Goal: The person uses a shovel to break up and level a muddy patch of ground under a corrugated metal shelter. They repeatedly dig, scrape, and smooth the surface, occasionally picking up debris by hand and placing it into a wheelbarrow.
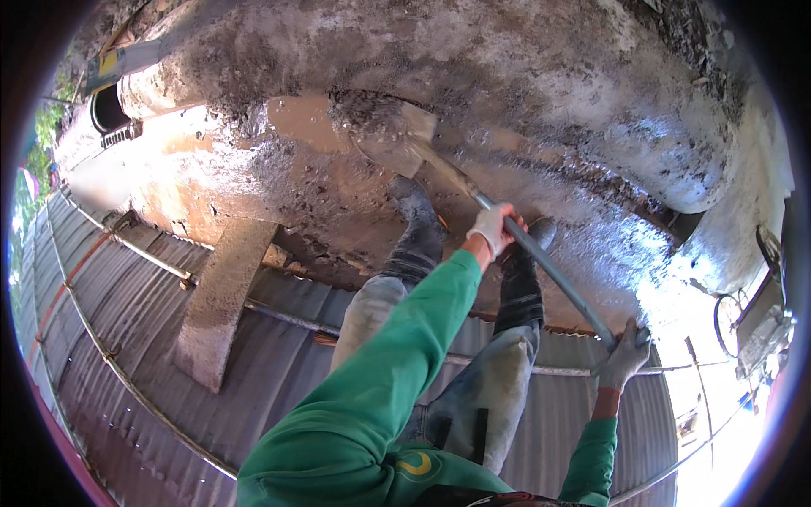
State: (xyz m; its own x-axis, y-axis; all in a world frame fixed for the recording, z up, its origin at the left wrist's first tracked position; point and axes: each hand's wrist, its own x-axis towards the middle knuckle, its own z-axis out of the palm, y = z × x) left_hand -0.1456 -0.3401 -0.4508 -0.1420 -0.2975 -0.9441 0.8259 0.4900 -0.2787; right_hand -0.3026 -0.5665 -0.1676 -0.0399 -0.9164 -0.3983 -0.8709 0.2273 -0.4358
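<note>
A long-handled shovel (557,275) slants across the view from the far middle down to the right. Its flat blade (404,150) rests low over the wet ground, with dark wet mud (363,114) at its tip. My left hand (492,230), in a pale glove, is wrapped round the middle of the shaft. At the shaft's near end, my right hand (623,355), also gloved, closes round the grip. Both arms are in green sleeves.
Muddy wet ground (329,198) lies around my dark boots (519,287). A long pale mound or wall (541,59) runs along the far side. Behind me stand corrugated metal sheets (287,363) with pipes (279,311) and a leaning board (224,296). Wheeled equipment (752,313) is at right.
</note>
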